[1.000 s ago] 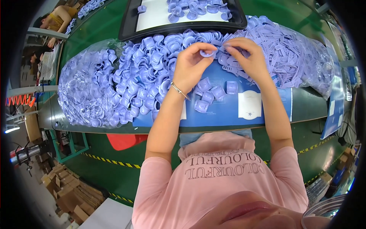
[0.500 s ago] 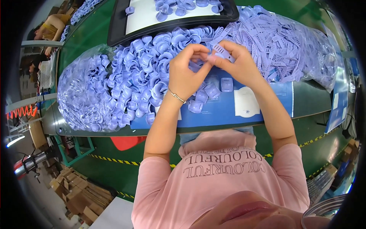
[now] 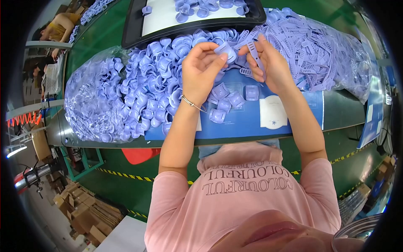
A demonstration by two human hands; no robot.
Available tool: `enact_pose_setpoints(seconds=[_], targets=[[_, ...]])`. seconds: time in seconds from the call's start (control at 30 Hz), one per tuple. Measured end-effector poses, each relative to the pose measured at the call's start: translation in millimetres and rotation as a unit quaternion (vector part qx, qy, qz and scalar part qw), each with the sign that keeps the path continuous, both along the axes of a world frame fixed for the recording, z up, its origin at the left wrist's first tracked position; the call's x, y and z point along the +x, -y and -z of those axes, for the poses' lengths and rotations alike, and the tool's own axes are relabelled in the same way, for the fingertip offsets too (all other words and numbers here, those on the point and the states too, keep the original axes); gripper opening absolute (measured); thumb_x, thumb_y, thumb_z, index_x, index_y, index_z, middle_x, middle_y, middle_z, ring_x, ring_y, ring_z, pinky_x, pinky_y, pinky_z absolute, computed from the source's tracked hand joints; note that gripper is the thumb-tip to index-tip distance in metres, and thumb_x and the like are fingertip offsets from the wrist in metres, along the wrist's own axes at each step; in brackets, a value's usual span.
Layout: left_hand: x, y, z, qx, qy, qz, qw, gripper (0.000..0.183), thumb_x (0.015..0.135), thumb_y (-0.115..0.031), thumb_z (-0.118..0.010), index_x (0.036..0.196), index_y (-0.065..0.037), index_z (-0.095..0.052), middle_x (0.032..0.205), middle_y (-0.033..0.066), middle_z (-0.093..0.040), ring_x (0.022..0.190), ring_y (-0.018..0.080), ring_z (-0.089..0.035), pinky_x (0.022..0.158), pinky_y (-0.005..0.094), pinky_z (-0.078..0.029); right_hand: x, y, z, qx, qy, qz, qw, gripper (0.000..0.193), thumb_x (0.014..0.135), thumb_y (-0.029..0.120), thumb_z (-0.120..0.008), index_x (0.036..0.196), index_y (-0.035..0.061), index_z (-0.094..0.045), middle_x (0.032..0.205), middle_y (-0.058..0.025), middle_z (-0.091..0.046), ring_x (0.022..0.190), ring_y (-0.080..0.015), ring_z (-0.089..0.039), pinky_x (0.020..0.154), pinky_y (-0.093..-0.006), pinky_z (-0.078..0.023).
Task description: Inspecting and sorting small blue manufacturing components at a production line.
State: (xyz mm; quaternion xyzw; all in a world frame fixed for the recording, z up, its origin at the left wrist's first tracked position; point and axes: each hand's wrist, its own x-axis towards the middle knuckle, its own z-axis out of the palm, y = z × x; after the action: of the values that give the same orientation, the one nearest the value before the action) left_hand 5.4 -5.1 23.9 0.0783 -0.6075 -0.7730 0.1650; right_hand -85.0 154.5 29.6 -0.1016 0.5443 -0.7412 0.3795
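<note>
My left hand pinches a small curved lilac plastic piece between thumb and fingers. Close beside it, my right hand holds a lilac slotted strap, long and narrow. The two parts are apart, with a small gap between them. A big heap of curved lilac pieces lies under and left of my left hand. Beyond my right hand spreads a heap of slotted straps. Several loose square-looking lilac pieces rest on the blue sheet below my hands.
A black tray with a white lining and several curved pieces stands at the far side. Clear plastic bags surround the heaps' outer ends. A red stool is under the table's near edge. Another person sits at far left.
My hands have moved apart from a shared hold. The curved piece now shows in my left hand, and the strap stands more upright in my right.
</note>
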Motion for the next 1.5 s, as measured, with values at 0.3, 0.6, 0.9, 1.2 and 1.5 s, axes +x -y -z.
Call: enact_pose_setpoints(seconds=[0.3,0.6,0.9,1.2,1.5], targets=[[-0.5,-7.7,6.5,-0.096,0.015,-0.029,0.995,0.02,0.082,0.0,-0.067,0.101,0.005,-0.061,0.092,0.0095,-0.064,0.081,0.0138,-0.065,0.067,0.0238,-0.055,5.1,-2.7,2.9,0.058,-0.087,-0.098,0.99,0.036,0.096,0.036,-0.045,0.09,0.003,-0.057,0.068,0.0002,-0.046,0.053,-0.0056,-0.045,0.04,-0.0221,-0.033],[0.4,-14.6,7.7,-0.242,-0.029,-0.09,0.966,0.014,0.078,0.001,-0.068,0.091,0.003,-0.064,0.082,0.0106,-0.07,0.077,0.0183,-0.07,0.068,0.0256,-0.055,17.0,9.6,8.3,0.013,-0.173,0.057,0.983,0.012,0.093,0.014,-0.058,0.097,0.0033,-0.058,0.068,-0.0038,-0.058,0.058,-0.0097,-0.057,0.056,-0.0212,-0.048],[0.0,-14.2,5.1,-0.27,-0.042,-0.097,0.957,0.011,0.077,0.001,-0.067,0.087,0.003,-0.063,0.081,0.011,-0.07,0.076,0.0193,-0.071,0.068,0.0269,-0.056,16.8,9.0,8.1,-0.037,-0.107,0.081,0.99,0.017,0.09,0.014,-0.062,0.096,-0.0011,-0.062,0.079,-0.0121,-0.067,0.067,-0.0147,-0.066,0.06,-0.024,-0.053],[1.6,-14.2,4.1,-0.258,-0.038,-0.073,0.963,0.012,0.077,0.003,-0.066,0.089,0.004,-0.063,0.085,0.0117,-0.069,0.079,0.018,-0.07,0.071,0.0269,-0.056,19.6,11.4,7.6,-0.024,-0.174,0.117,0.978,0.013,0.089,0.006,-0.062,0.098,-0.0036,-0.061,0.083,-0.0119,-0.067,0.07,-0.0159,-0.067,0.063,-0.0245,-0.055],[1.1,-15.0,7.3,-0.138,-0.034,-0.043,0.989,0.015,0.08,0.005,-0.064,0.095,0.005,-0.065,0.094,0.0116,-0.067,0.084,0.0169,-0.068,0.074,0.027,-0.056,20.7,11.2,11.8,-0.006,-0.279,0.128,0.952,0.015,0.089,0.003,-0.062,0.1,-0.0044,-0.059,0.09,-0.0114,-0.065,0.074,-0.0129,-0.066,0.064,-0.0228,-0.055]])
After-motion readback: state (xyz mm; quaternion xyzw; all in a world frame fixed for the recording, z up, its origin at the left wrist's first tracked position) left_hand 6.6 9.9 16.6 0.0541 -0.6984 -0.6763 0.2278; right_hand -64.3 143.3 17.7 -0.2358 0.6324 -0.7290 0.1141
